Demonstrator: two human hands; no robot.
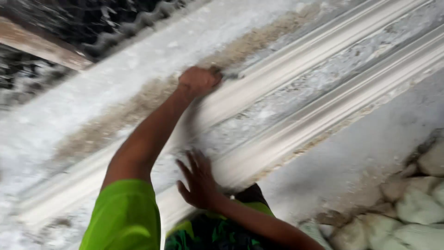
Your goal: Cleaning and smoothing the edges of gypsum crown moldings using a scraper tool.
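White plaster moulding (pixel 296 88) runs diagonally from near left to far right across a powder-strewn worktop (pixel 351 166). Left hand (pixel 200 79), fisted, bears on its far upper edge, contents indiscernible. Right hand (pixel 199 183), fingers spread, lies flat on the near profile, evidently bracing it. Pale lumps (pixel 416 203) lie near right.

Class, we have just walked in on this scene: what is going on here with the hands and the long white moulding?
A person in a bright green sleeve works on a long white ribbed plaster moulding. The left hand, closed, presses on its upper ridge; the right hand lies flat with spread fingers against its lower edge. White lumpy sacks lie at lower right.
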